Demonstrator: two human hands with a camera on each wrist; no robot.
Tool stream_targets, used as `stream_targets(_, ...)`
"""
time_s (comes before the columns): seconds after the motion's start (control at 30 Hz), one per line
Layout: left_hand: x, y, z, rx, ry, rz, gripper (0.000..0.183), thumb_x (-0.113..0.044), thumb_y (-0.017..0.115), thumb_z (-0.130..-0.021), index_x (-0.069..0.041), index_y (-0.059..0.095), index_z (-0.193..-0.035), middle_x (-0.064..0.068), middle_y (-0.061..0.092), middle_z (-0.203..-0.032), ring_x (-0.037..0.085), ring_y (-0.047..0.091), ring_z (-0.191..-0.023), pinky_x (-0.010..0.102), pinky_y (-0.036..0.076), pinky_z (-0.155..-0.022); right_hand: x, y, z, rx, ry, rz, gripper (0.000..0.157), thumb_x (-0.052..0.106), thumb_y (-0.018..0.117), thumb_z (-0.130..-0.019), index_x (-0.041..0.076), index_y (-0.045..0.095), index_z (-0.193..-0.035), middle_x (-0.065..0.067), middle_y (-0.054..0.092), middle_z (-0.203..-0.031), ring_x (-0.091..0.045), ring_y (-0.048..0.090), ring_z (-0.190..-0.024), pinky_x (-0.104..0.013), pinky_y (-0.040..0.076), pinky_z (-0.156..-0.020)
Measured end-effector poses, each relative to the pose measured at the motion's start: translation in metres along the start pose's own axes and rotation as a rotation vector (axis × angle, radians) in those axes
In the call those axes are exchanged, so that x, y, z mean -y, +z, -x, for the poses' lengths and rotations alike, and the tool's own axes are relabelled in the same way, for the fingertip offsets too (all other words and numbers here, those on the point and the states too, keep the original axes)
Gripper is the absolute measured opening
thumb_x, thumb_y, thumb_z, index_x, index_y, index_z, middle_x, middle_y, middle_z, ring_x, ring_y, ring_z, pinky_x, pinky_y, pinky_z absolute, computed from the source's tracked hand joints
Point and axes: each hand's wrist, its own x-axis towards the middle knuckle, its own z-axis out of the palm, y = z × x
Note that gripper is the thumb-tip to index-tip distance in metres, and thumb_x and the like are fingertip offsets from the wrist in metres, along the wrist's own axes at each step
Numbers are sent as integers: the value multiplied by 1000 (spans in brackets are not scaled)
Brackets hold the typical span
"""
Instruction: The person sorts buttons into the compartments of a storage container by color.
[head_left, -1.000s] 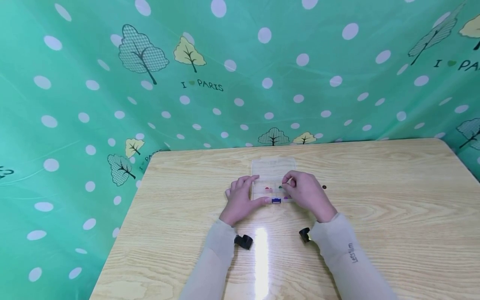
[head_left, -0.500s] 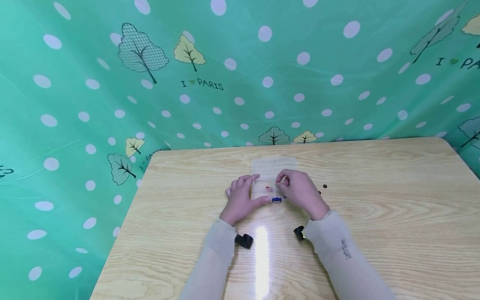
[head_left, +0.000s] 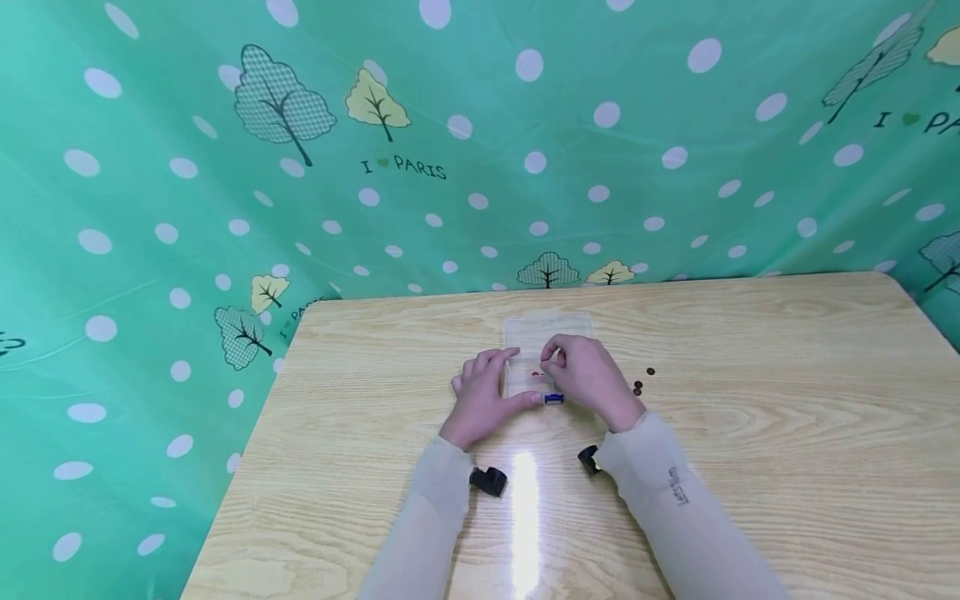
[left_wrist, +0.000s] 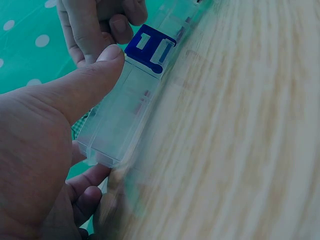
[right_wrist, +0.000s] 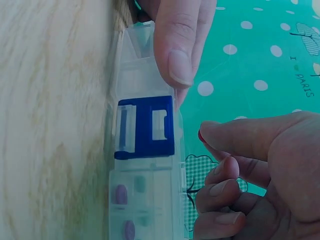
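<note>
Right hand [head_left: 590, 377] pinches tiny red piece [right_wrist: 201, 136]; likely light, slippery, hold by edges. Left hand [head_left: 482, 397], fingers spread, grips clear compartment box [left_wrist: 111, 131].

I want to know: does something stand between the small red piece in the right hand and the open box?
Nothing visible does. The right hand pinches the red piece over the box, whose lid is folded back. The left hand holds the box at its left side and front.
</note>
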Motion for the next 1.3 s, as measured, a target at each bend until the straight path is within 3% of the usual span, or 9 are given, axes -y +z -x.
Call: stream_targets(1.3,3,2,0,4,-9,2,92,-67,73,-78,-26,42,-153,7,39,-152,29,33,-135,48,23,-97,-2,13,-12,9,65,26,6,16,68,-94,10,70,-96,-1,60,-70,-16,52,-57,-32,42,-56)
